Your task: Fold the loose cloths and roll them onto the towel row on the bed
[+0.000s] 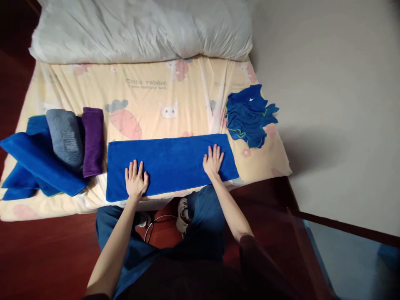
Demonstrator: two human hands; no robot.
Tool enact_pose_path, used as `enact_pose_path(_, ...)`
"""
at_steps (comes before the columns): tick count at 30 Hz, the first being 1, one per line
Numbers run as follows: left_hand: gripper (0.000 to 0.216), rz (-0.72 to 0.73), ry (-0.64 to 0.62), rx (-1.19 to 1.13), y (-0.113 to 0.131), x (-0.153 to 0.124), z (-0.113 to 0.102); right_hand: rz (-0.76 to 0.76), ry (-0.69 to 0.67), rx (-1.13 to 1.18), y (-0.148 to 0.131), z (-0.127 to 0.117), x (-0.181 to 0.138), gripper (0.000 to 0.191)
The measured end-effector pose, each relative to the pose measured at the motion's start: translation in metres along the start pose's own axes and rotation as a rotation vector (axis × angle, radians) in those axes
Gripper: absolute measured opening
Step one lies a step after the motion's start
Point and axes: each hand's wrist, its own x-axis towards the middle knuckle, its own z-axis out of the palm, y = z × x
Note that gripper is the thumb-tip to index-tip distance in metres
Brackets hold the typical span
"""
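Observation:
A blue towel [175, 164] lies flat as a long rectangle along the near edge of the bed. On its left part rests my left hand [136, 180], palm down with the fingers spread. My right hand [213, 161] presses flat on the towel's right part, its fingers also apart. Left of the towel are a rolled or folded purple towel [93, 141], a grey-blue folded towel [65, 139] with lettering, and loosely stacked blue towels [43, 162]. To the right, a crumpled blue cloth [246, 116] with green edging lies in a heap.
The bed carries a cream sheet [168, 93] printed with carrots and rabbits. A bulky white quilt [140, 29] lies across the far side. A pale wall [337, 104] borders the right. Below are my legs, the reddish floor [46, 258] and a thin cable [150, 231].

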Motion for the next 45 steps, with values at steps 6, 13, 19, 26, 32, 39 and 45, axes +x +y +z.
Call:
enact_pose_path(6, 0.068, -0.041, -0.041, 0.010, 0.005, 0.004, -0.004, -0.082, -0.122, 0.141, -0.036, 0.014, 0.040, 0.067)
enact_pose_path(13, 0.067, -0.043, -0.019, 0.013, 0.002, 0.004, 0.002, 0.188, -0.100, -0.094, 0.049, 0.006, 0.119, 0.075)
enact_pose_path(19, 0.067, -0.046, -0.038, 0.029, 0.002, 0.004, 0.001, 0.133, -0.089, -0.200, 0.053, -0.001, 0.112, 0.074)
enact_pose_path(26, 0.066, -0.045, -0.046, 0.051, 0.000, 0.002, 0.002, -0.195, -0.065, -0.123, 0.114, -0.018, 0.007, 0.060)
enact_pose_path(32, 0.063, 0.012, -0.070, 0.002, -0.003, -0.001, -0.007, -0.073, 0.028, -0.088, 0.162, -0.035, -0.024, 0.056)
enact_pose_path(39, 0.070, -0.219, 0.058, 0.060, -0.052, -0.073, -0.049, 0.219, 0.227, 0.168, 0.119, -0.047, -0.130, 0.064)
enact_pose_path(45, 0.078, -0.365, 0.076, 0.063, -0.064, -0.120, -0.063, 0.252, 0.090, 0.346, 0.058, -0.038, -0.289, 0.074)
